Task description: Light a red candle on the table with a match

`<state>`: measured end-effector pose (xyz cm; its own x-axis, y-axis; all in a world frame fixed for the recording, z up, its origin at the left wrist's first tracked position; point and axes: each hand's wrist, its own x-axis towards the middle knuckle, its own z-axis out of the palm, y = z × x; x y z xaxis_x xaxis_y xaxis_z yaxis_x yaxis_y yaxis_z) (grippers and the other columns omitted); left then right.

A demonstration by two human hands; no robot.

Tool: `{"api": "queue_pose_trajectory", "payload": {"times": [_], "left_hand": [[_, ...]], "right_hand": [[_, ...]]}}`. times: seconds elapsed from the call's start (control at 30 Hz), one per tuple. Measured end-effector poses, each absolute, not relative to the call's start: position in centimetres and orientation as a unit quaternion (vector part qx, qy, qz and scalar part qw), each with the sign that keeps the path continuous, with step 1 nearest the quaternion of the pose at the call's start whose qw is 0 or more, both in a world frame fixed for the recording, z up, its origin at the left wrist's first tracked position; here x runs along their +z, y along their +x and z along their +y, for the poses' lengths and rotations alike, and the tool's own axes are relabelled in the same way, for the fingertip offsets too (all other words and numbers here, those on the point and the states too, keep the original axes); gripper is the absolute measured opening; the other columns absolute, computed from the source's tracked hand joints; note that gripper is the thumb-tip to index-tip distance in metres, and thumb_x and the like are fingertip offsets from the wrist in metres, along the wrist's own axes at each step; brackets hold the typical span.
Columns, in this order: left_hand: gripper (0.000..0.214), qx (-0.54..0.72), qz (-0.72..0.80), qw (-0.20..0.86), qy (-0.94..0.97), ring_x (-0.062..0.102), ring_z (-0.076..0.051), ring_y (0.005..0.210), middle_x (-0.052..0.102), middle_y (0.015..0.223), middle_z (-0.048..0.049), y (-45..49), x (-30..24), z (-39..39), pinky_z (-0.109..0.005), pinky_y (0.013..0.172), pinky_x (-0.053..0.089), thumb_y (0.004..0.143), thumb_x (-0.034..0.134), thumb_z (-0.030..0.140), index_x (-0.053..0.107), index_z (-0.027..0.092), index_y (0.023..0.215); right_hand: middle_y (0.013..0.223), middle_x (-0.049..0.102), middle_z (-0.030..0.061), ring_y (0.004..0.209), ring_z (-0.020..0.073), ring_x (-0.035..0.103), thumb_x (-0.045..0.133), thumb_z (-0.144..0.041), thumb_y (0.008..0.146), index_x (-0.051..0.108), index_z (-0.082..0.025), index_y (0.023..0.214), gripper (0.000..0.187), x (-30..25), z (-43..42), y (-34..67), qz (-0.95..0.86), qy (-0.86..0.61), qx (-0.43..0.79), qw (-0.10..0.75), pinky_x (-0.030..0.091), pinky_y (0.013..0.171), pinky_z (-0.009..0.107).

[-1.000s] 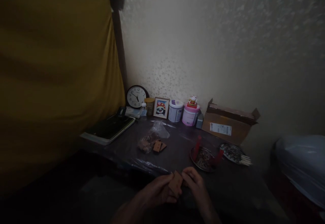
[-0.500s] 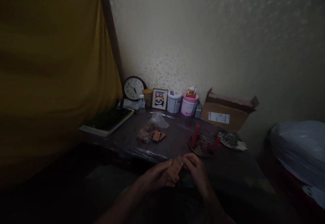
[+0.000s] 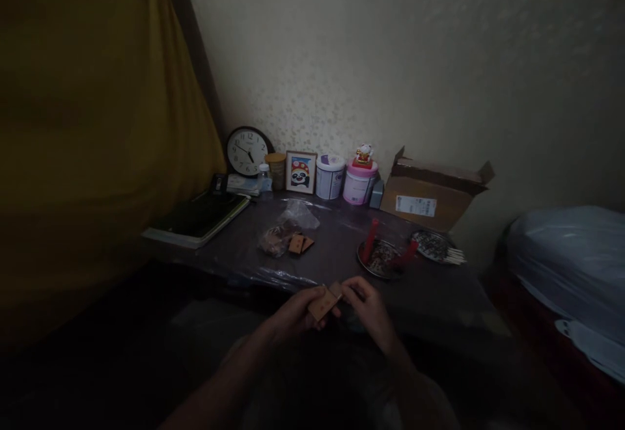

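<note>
1. My left hand (image 3: pixel 297 317) is curled under a flat tan rectangular piece (image 3: pixel 323 304), with the fingers and thumb closed around its lower end, holding it tilted.
2. My right hand (image 3: pixel 367 301) is raised just beside it, and its thumb and fingers pinch the upper end of the piece. A short tan stub shows there, but I cannot tell whether it belongs to the same piece or is a second one.
3. My hands are close together and the piece sits between them, above the near edge of a dark table (image 3: pixel 336 238) covered in clear plastic sheeting.
4. Straight ahead on the table lie two similar tan pieces (image 3: pixel 300 244), side by side and touching. Just beside them is a clear plastic bag (image 3: pixel 297 215) with a brown heap of small bits (image 3: pixel 273 241) at its mouth.
5. To the right of my hands, a round metal tray (image 3: pixel 379 259) holds dark bits and two red sticks (image 3: pixel 370 240). Beyond it, a patterned plate (image 3: pixel 430 246) carries a bundle of white sticks (image 3: pixel 454 256).
6. Along the wall stand a round clock (image 3: pixel 247 151), a panda picture (image 3: pixel 300 172), a white tin (image 3: pixel 329 177), a pink tin (image 3: pixel 359 184) and an open cardboard box (image 3: pixel 430 196).
7. A dark notebook (image 3: pixel 195 218) lies at the left end of the table, beside a hanging yellow cloth (image 3: pixel 97 124).
</note>
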<state>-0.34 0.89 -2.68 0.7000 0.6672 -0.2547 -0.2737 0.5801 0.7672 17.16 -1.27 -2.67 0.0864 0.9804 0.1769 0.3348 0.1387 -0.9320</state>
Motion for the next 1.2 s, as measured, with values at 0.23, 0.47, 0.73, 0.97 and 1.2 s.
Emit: {"api": "queue_pose_trajectory", "payload": {"times": [0.23, 0.47, 0.73, 0.97, 1.2], "left_hand": [[0.039, 0.293, 0.319, 0.792, 0.431, 0.046, -0.006, 0.036, 0.071, 0.072, -0.0078, -0.2, -2.0, 0.9, -0.019, 0.036, 0.03, 0.078, 0.051, 0.04, 0.061, 0.009, 0.099], [0.04, 0.289, 0.321, 0.78, 0.452, 0.046, -0.006, 0.034, 0.07, 0.071, -0.0061, -0.2, -3.4, 1.3, -0.019, 0.033, 0.027, 0.074, 0.055, 0.04, 0.061, 0.011, 0.1], [0.036, 0.28, 0.316, 0.777, 0.467, 0.045, -0.006, 0.037, 0.069, 0.071, -0.0052, -0.2, -3.7, 1.2, -0.019, 0.036, 0.031, 0.076, 0.055, 0.037, 0.062, 0.012, 0.101], [0.039, 0.256, 0.319, 0.774, 0.484, 0.044, -0.006, 0.037, 0.069, 0.071, -0.0054, -0.1, -4.2, 1.1, -0.019, 0.036, 0.031, 0.075, 0.057, 0.041, 0.063, 0.011, 0.099], [0.037, 0.26, 0.323, 0.762, 0.497, 0.04, -0.004, 0.033, 0.066, 0.064, -0.0013, 0.1, -4.4, 0.9, -0.018, 0.034, 0.028, 0.074, 0.058, 0.037, 0.061, 0.012, 0.102]], "right_hand": [[0.077, 0.065, 0.0004, 0.075, 0.0169, 0.061, 0.052, -0.031, 0.081, 0.062, -0.02, 0.077, 0.014, -2.1, -1.7, 17.0, -0.637, -0.563, 0.306, 0.43, 0.046, 0.07, 0.027], [0.081, 0.061, 0.0012, 0.08, 0.0157, 0.059, 0.051, -0.022, 0.083, 0.065, -0.022, 0.078, 0.015, -1.3, -2.1, 16.8, -0.697, -0.549, 0.236, 0.396, 0.044, 0.073, 0.026], [0.087, 0.06, 0.0019, 0.082, 0.0156, 0.058, 0.052, -0.018, 0.083, 0.067, -0.023, 0.081, 0.016, -1.2, -2.5, 16.7, -0.733, -0.516, 0.233, 0.377, 0.045, 0.076, 0.027], [0.089, 0.057, 0.0015, 0.082, 0.0146, 0.058, 0.049, -0.018, 0.086, 0.064, -0.023, 0.083, 0.016, -1.1, -2.8, 17.1, -0.764, -0.515, 0.233, 0.311, 0.044, 0.076, 0.026], [0.09, 0.056, 0.0016, 0.081, 0.0145, 0.055, 0.045, -0.015, 0.086, 0.055, -0.022, 0.078, 0.014, -0.8, -3.3, 16.8, -0.792, -0.507, 0.196, 0.279, 0.043, 0.076, 0.026]]}}
